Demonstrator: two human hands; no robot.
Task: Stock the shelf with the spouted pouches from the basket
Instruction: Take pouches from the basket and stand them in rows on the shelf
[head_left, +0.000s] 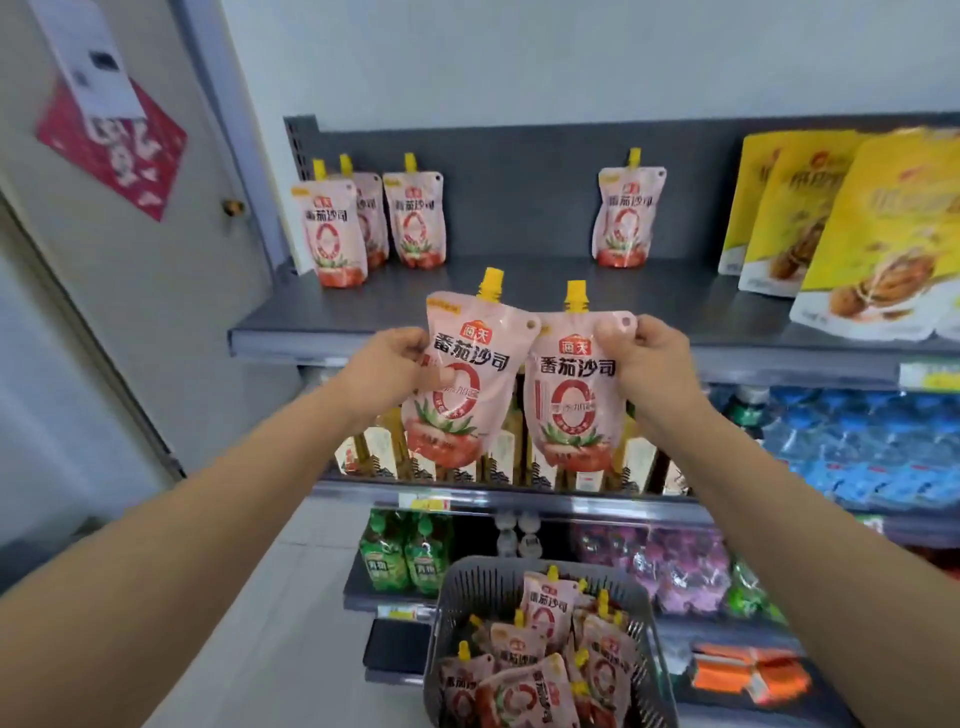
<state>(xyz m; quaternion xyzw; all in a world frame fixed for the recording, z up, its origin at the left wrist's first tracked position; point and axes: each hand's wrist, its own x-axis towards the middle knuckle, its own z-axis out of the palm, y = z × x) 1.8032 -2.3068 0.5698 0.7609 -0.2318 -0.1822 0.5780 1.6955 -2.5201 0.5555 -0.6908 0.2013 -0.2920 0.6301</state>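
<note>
Nearest and lowest, the grey basket (441, 644) holds a heap of pouches (545, 608). Above it, the left hand (387, 374) pinches the left edge of the first pouch (467, 384). The right hand (649, 364) pinches the top right corner of the second pouch (571, 400). Both are upright and slightly overlapping, before the top shelf (519, 306). Farther back on it stand three pouches (337, 234) at the left and a lone pouch (626, 218) nearer the yellow bags (857, 234).

Single head-worn wide-angle view, lines bowed at edges. Faces forward, tilted down, onto store shelving close ahead. Top shelf (405, 301) crosses mid frame. Left forearm (234, 499) enters from lower left, right forearm (779, 509) from lower right. Basket (457, 608) at bottom centre.
</note>
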